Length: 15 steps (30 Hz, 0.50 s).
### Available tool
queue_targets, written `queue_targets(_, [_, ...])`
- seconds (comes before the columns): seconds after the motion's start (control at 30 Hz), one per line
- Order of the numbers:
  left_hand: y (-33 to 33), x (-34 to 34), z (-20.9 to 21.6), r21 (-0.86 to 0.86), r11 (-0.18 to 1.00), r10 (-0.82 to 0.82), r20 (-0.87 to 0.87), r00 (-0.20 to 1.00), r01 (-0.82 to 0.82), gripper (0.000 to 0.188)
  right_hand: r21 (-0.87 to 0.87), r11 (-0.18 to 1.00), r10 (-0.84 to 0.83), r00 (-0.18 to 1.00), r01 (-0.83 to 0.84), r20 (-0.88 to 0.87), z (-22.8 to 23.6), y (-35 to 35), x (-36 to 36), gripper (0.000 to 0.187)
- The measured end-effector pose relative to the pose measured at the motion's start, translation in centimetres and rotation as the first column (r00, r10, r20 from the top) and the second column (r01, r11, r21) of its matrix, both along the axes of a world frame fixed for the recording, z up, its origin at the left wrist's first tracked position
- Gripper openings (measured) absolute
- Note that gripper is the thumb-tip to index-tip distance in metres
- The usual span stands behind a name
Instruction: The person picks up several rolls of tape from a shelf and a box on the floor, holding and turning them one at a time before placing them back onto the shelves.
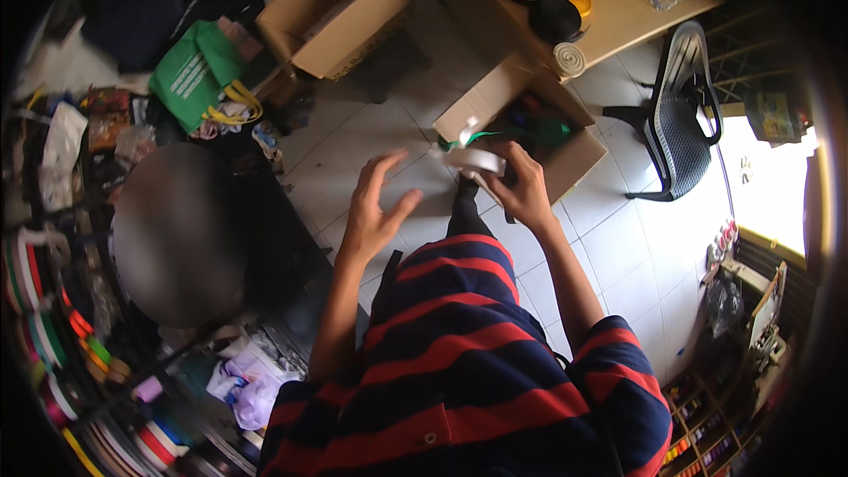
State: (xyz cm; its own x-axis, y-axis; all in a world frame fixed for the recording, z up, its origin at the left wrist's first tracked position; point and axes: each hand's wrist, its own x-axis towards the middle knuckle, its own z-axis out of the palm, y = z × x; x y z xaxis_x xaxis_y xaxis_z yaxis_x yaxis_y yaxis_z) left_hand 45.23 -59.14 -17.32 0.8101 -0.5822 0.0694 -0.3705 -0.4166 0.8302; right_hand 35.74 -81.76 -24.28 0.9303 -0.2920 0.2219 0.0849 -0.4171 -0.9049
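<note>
Tiled floor, black chair, tan table

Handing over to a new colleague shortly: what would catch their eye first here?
Probably the red-and-navy striped shirt filling the lower middle. Above it, the right hand holds a round white roll. A green fabric bag with yellow handles stands out at upper left.

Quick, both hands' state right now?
Left hand: open, fingers apart, holding nothing.
Right hand: closed on a white roll.
</note>
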Motion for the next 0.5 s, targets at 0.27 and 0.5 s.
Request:
queue_targets(0.27, [10.0,-8.7,4.8,-0.205,0.954,0.155,-0.280,0.947,-0.217,0.039,0.474,0.850,0.228,0.971,-0.232,0.067,10.3,12.9,-2.3,0.026])
queue_targets(0.5, [19.1,-18.0,5.2,-0.235,0.855,0.444,-0.132,0.886,-0.463,0.031,0.566,0.728,0.420,0.904,-0.386,0.077,9.4,22.2,-5.9,0.027])
